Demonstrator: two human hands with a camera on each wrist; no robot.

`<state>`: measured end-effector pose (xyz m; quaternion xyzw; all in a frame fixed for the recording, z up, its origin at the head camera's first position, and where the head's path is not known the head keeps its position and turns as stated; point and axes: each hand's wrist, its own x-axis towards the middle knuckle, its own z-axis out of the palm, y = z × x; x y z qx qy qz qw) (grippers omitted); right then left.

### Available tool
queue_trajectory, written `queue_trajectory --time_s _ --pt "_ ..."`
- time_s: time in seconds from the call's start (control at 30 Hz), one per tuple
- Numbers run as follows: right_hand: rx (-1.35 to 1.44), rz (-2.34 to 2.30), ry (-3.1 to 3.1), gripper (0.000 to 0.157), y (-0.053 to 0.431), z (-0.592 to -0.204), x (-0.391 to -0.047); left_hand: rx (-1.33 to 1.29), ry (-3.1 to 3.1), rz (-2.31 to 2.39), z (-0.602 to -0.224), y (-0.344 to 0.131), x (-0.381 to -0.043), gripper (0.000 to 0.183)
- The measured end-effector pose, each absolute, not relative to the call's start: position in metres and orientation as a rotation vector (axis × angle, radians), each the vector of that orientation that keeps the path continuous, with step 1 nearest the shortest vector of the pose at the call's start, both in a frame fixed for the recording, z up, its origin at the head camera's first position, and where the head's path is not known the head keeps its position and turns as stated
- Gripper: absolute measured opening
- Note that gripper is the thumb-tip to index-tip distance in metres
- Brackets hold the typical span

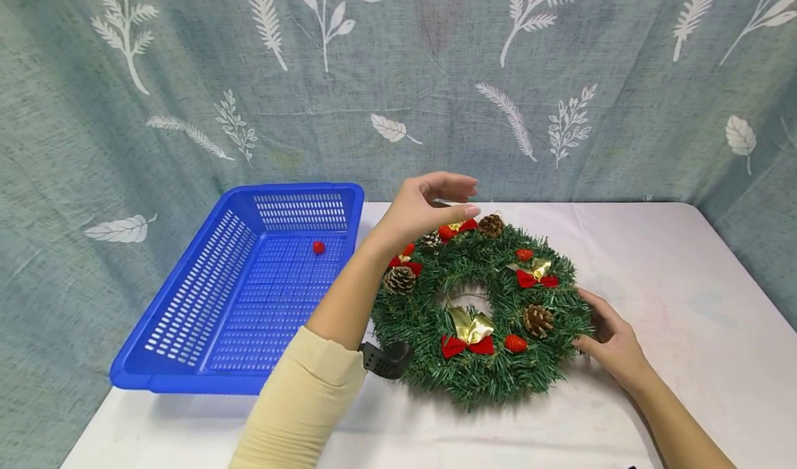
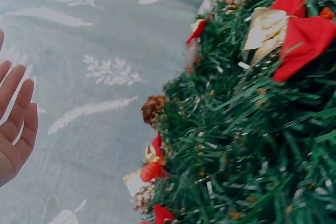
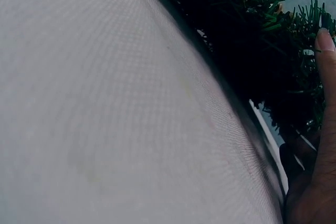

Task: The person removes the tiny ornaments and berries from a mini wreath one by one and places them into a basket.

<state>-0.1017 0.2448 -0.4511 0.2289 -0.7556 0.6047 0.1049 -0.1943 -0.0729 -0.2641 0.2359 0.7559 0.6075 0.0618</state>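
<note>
A green Christmas wreath (image 1: pixel 504 379) lies on the white table, trimmed with red-and-gold bows (image 1: pixel 468 344), pine cones (image 1: pixel 538 321) and red berries (image 1: pixel 515 343). My left hand (image 1: pixel 426 206) is raised over its back left part, holding nothing, thumb apart from the gently bent fingers. The left wrist view shows this hand (image 2: pixel 16 129) away from the greenery. At the wreath's right edge my right hand (image 1: pixel 613 344) grips the branches between thumb and fingers. In the right wrist view its thumb (image 3: pixel 326 51) lies against the needles, and its other fingers are partly in shadow.
To the left stands a blue plastic basket (image 1: pixel 177 282) with perforated sides, and one red berry (image 1: pixel 319 247) lies inside it. A grey-green curtain (image 1: pixel 436 95) with white leaf prints hangs behind the table (image 1: pixel 672 268). A black band (image 1: pixel 386 360) is on the left wrist.
</note>
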Motion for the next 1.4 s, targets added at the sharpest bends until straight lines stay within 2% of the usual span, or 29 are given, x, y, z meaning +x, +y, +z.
queue_trajectory --time_s 0.2,0.73,1.17,1.4 --pt "0.685 1.777 -2.234 0.078 0.245 -0.452 -0.102 0.726 2.313 1.783 -0.272 -0.068 -0.184 0.039" --pt "0.671 1.755 -2.248 0.078 0.244 -0.452 -0.101 0.977 2.351 1.684 -0.271 -0.056 -0.134 0.040" --pt "0.670 1.772 -2.255 0.077 0.246 -0.452 -0.101 1.162 2.404 1.693 -0.272 -0.039 -0.111 0.042" --pt "0.664 1.764 -2.260 0.077 0.245 -0.451 -0.101 1.134 2.356 1.827 -0.280 -0.036 -0.100 0.040"
